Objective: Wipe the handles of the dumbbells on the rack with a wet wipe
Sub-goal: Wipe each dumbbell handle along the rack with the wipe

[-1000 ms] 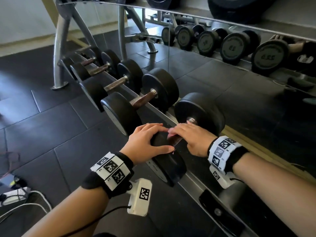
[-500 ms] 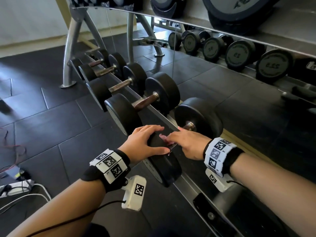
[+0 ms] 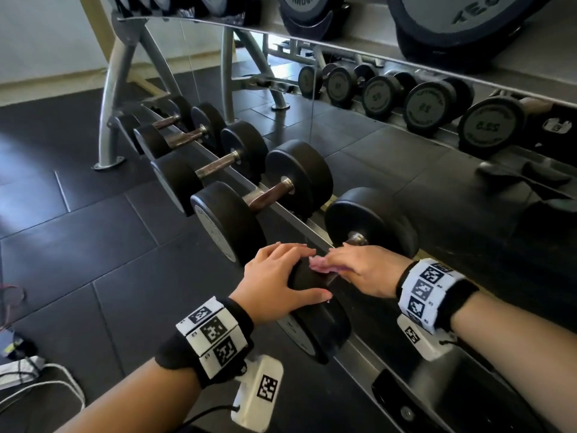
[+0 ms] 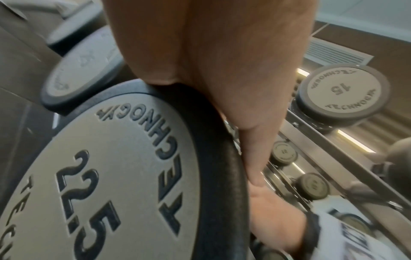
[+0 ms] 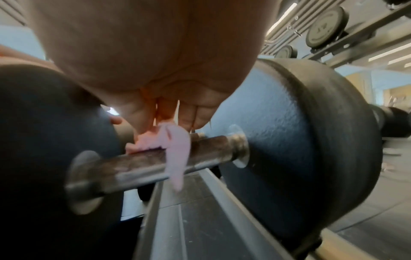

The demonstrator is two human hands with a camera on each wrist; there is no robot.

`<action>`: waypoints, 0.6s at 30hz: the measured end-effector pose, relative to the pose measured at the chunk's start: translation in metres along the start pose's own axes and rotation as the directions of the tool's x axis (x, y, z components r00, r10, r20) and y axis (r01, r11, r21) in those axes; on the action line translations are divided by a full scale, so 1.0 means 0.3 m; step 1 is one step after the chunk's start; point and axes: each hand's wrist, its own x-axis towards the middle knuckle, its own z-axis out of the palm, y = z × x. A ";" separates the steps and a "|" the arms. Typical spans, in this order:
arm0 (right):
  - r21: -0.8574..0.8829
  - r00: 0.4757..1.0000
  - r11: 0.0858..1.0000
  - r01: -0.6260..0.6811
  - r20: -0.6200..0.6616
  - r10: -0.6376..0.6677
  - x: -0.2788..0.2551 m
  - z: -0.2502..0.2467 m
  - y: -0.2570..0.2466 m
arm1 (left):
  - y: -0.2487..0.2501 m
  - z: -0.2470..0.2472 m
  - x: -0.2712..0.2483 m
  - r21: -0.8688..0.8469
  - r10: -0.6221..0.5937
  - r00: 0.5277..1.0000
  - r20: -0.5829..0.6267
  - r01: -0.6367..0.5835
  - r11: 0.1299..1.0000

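The nearest black dumbbell (image 3: 318,314), marked 22.5 (image 4: 111,176), lies across the rack rail (image 3: 290,225). My left hand (image 3: 278,276) rests on top of its near head, fingers spread and thumb along the rim. My right hand (image 3: 365,270) reaches over the handle (image 5: 204,149) between the two heads. It pinches a pink wet wipe (image 5: 175,146) and presses it onto the bar near the front head. A corner of the wipe (image 3: 321,265) shows between my hands. The far head (image 3: 374,220) sits beyond my right hand.
Several smaller dumbbells (image 3: 268,195) with brown handles line the rail to the left. A mirror (image 3: 421,104) behind the rack reflects them. Large weights (image 3: 452,20) sit on the upper tier overhead. Cables and a power strip (image 3: 31,370) lie on the rubber floor at lower left.
My right hand has slid a little along the handle toward the near head, and the pink wipe now shows between my hands. My left hand stays on the head.
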 end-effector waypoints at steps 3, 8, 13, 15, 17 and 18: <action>-0.212 0.992 0.972 -0.103 0.050 0.116 0.054 -0.035 -0.021 | -0.033 -0.041 0.003 -0.146 0.066 0.988 0.141 -0.045 0.988; -0.198 0.969 0.961 -0.191 0.117 0.217 0.112 -0.031 -0.081 | -0.165 -0.226 0.074 -0.414 0.083 0.996 -0.045 -0.094 0.906; -0.146 0.962 0.954 -0.263 0.030 0.270 0.203 -0.182 -0.175 | -0.362 -0.417 0.215 -0.124 0.018 0.963 -0.268 -0.053 0.991; -0.109 0.957 0.951 -0.289 -0.065 0.284 0.254 -0.258 -0.211 | -0.414 -0.449 0.251 -0.015 -0.018 0.973 -0.232 0.015 1.000; -0.065 0.947 0.950 -0.306 -0.121 0.297 0.326 -0.324 -0.246 | -0.461 -0.471 0.282 -0.021 -0.075 0.980 -0.184 0.073 0.997; -0.034 0.940 0.948 -0.315 -0.145 0.308 0.362 -0.343 -0.256 | -0.481 -0.473 0.293 -0.053 -0.097 0.982 -0.163 0.090 0.995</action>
